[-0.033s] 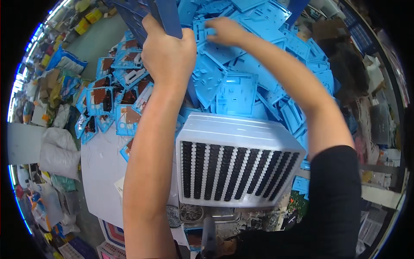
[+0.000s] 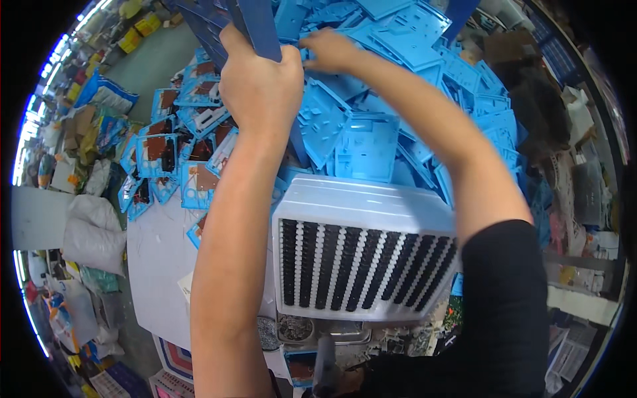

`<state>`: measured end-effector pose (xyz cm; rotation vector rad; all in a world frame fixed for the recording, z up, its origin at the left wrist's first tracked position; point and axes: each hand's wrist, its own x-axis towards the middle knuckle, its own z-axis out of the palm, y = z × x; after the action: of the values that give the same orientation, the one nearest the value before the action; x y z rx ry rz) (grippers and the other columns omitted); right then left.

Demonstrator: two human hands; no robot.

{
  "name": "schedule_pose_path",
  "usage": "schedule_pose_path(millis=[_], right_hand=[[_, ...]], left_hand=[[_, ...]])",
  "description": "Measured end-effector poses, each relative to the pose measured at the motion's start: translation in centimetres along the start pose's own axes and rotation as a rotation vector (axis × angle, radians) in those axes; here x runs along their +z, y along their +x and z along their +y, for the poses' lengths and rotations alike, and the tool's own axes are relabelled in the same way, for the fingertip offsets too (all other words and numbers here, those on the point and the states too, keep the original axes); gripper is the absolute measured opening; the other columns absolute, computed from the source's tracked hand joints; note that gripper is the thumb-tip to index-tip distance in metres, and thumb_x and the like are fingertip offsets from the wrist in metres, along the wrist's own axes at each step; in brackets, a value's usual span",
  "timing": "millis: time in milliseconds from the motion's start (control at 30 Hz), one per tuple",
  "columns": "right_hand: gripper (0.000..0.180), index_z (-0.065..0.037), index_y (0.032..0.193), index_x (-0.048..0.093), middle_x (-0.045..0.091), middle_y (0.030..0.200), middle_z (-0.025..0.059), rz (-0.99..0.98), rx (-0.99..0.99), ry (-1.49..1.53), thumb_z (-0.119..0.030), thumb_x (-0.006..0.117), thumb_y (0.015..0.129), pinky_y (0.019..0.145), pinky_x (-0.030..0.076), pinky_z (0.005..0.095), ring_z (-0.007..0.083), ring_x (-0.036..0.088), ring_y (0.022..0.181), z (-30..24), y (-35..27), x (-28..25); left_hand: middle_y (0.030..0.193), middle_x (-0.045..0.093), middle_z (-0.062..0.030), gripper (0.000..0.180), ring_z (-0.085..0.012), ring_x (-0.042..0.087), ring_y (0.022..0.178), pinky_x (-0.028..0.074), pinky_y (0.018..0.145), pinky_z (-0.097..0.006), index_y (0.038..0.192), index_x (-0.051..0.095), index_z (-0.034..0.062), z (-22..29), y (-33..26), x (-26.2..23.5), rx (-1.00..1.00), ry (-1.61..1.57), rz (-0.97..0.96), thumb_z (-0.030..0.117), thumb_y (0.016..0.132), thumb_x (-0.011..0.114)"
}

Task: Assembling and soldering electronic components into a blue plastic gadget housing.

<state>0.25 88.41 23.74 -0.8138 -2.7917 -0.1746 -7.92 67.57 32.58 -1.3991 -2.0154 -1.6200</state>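
Nothing differs from before: left hand (image 2: 260,83) grips dark-blue plates (image 2: 245,23) pointing away; right hand (image 2: 330,51) fingers spread on light-blue pile (image 2: 371,139).

- White tabletop (image 2: 156,265), bare patch at near left.
- Heap of light blue plastic panels (image 2: 371,142) across far side and right.
- Blue cards with brown inserts (image 2: 166,156) at left.
- White slotted box (image 2: 365,255), near centre.

White slatted fan housing (image 2: 363,255) just below the heaped blue plastic panels (image 2: 371,142), bare tabletop (image 2: 159,265) leftward.
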Motion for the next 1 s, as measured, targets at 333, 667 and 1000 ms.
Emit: schedule_pose_path(millis=[333, 667, 1000], right_hand=[[0.087, -0.045, 0.149, 0.043, 0.01, 0.168, -0.0071, -0.823, 0.353, -0.324, -0.055, 0.078, 0.07, 0.101, 0.025, 0.0859, 0.0416, 0.01, 0.152, 2.2, -3.7, 3.6], [0.092, -0.025, 0.146, 0.053, 0.032, 0.159, 0.0113, -1.271, 0.335, -0.537, -0.051, 0.08, 0.062, 0.101, 0.047, 0.0586, 0.0415, 0.037, 0.141, 12.7, -20.6, -3.4], [0.097, -0.018, 0.146, 0.053, 0.046, 0.147, 0.0202, -1.381, 0.505, -0.25, -0.048, 0.084, 0.059, 0.098, 0.052, 0.0449, 0.0389, 0.057, 0.125, 16.9, -40.4, -11.8]], left_hand=[[0.082, 0.068, -0.0232, 0.045, -0.0423, 0.068, 0.077, 0.053, 0.076, -0.046, 0.117, 0.049, -0.0021, -0.9, -0.2, -0.4, 0.039, 0.03, 0.011, 0.021, 0.081, 0.063], [0.084, 0.069, -0.0258, 0.048, -0.0438, 0.069, 0.082, 0.054, 0.08, -0.048, 0.117, 0.05, -0.0028, -0.7, 0.2, -0.7, -0.006, 0.074, -0.048, 0.026, 0.081, 0.064], [0.096, 0.07, -0.0285, 0.055, -0.0464, 0.067, 0.093, 0.051, 0.089, -0.048, 0.118, 0.052, -0.0045, -1.4, 0.3, -0.8, -0.048, 0.137, -0.073, 0.035, 0.08, 0.063]])
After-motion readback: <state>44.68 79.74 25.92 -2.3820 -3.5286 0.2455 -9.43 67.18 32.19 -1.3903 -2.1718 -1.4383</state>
